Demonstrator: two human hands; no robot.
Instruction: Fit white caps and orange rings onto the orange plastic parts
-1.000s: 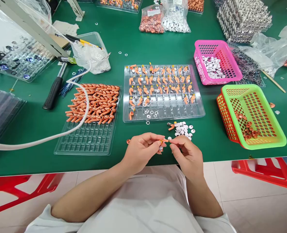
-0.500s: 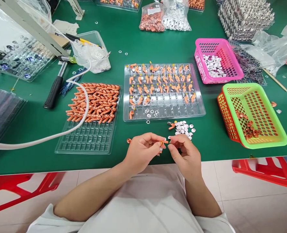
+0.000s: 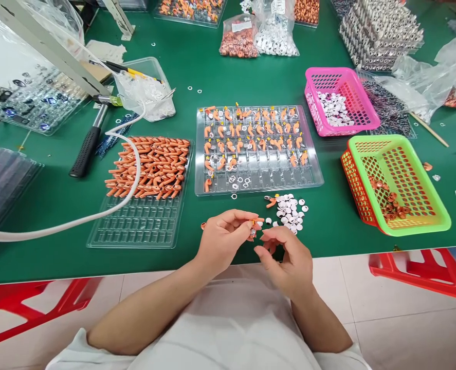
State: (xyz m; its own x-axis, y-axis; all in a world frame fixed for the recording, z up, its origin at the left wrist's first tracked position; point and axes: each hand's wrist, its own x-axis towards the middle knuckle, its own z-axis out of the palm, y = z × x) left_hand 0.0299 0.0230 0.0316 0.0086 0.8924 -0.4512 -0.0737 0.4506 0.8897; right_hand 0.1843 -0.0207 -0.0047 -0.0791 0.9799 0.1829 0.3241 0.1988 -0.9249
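Observation:
My left hand (image 3: 223, 239) is closed, thumb against fingers, on a small orange plastic part (image 3: 253, 228) with a white and grey spot on it. To its right, my right hand (image 3: 287, 262) has its thumb and forefinger apart, with nothing visible between them. Its other fingers are curled and partly hidden. White round discs (image 3: 290, 209) lie in a loose pile just beyond my right hand. One orange piece with a yellow tip (image 3: 271, 201) lies beside the pile. Beyond both hands, a clear compartment tray (image 3: 266, 184) holds rows of curved orange parts and some loose white rings.
Left of my hands, another clear tray (image 3: 135, 226) carries stacked orange tubes (image 3: 154, 167). A white cable (image 3: 131, 192) crosses it. A hammer (image 3: 87, 146) lies further left. On the right stand a green basket (image 3: 436, 205) of copper-coloured pieces and a pink basket (image 3: 370, 115) of white discs.
My right hand has drawn back slightly toward me, and its thumb and forefinger have spread apart. The left hand keeps hold of the orange part. The whole view has shifted slightly.

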